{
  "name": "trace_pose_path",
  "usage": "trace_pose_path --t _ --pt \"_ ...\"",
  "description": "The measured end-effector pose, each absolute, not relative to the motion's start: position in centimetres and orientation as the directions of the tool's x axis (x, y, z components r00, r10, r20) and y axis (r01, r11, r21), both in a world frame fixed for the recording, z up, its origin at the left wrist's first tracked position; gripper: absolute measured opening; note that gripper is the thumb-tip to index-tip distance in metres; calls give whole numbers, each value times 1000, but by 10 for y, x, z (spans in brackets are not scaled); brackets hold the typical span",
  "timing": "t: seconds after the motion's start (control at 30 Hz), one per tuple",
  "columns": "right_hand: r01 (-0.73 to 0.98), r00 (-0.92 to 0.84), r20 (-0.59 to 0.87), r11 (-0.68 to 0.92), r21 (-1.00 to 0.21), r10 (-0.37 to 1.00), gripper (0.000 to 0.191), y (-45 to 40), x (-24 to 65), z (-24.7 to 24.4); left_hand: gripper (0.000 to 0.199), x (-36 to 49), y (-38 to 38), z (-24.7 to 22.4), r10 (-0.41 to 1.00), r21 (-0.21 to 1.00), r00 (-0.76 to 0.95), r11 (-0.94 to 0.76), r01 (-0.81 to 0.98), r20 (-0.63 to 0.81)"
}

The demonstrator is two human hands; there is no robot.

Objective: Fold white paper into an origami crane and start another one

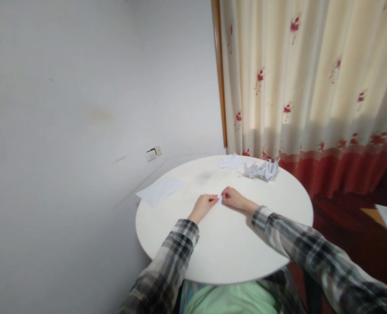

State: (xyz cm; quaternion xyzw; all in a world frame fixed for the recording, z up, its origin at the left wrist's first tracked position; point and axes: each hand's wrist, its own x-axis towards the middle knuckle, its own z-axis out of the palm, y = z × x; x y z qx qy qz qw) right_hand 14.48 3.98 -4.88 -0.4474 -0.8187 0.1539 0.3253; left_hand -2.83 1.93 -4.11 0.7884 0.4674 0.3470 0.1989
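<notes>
A small piece of white paper [219, 200] lies between my two hands near the middle of the round white table [232, 257]. My left hand [206, 204] is closed, its thumb and fingers pinching the paper's left side. On the opposite side, my right hand [232, 197] has curled fingers and pinches the paper's right edge. The fingers hide most of the paper, so its folds cannot be made out. Both wrists are low over the tabletop.
Folded white paper figures [268, 170] stand at the table's back right, beside flat paper pieces [233, 162]. A white sheet [161, 191] overhangs the left edge slightly. The wall with a socket [151, 155] is at the left, a floral curtain [307, 87] behind.
</notes>
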Motion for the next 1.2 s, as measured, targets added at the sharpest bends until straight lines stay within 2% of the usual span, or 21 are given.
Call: trace_pose_path --t 0.53,0.7,0.8,0.97,1.1,1.2 --pt "612 -395 407 566 -552 824 5 37 144 -46 22 -26 15 -40 873 590 306 -483 647 379" --pt "594 -400 411 573 -565 820 5 39 144 -48 24 -26 13 -40 856 541 327 -509 669 402" --pt "562 -377 424 567 -602 823 5 41 146 -51 24 -26 13 -40 853 516 333 -511 687 401" --pt "487 -367 407 546 -682 836 16 47 151 -55 25 -27 12 -38 856 476 331 -500 723 397" --pt "489 -388 421 570 -660 820 14 48 152 -54 23 -26 9 -35 859 462 335 -495 736 387" --pt "517 -381 433 576 -633 817 21 44 150 -51 22 -25 6 -32 855 449 348 -503 739 384"
